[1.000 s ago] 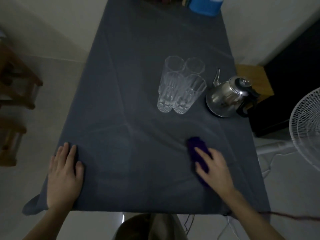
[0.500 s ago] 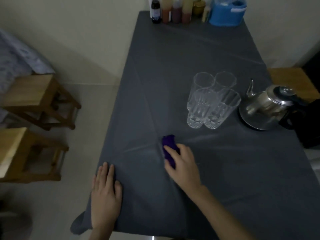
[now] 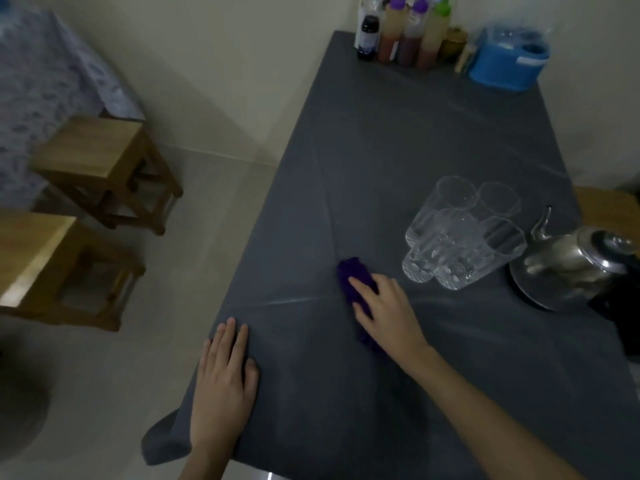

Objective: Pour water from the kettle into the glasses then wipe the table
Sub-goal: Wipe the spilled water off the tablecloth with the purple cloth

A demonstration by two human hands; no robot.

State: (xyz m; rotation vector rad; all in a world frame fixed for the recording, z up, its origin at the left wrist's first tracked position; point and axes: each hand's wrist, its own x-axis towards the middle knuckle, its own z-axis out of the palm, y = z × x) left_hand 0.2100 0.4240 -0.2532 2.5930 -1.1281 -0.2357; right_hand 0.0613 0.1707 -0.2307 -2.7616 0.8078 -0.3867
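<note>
A table under a dark grey cloth (image 3: 398, 140) fills the right of the view. My right hand (image 3: 388, 313) presses flat on a purple cloth (image 3: 353, 275) at the table's middle, just left of the glasses. Several clear ribbed glasses (image 3: 457, 237) stand clustered together, with water low in the near ones. A steel kettle (image 3: 571, 265) sits to their right, spout pointing left. My left hand (image 3: 223, 386) lies flat, fingers together, on the near left corner of the tablecloth.
Sauce bottles (image 3: 405, 32) and a blue container (image 3: 507, 62) stand at the table's far end against the wall. Two wooden stools (image 3: 100, 168) stand on the floor to the left, beside a patterned bed cover (image 3: 41, 81). A black object (image 3: 623, 306) lies right of the kettle.
My right hand has slid the purple cloth leftwards from the near right of the table to the middle. The camera has swung left and up. My left hand has stayed on the corner.
</note>
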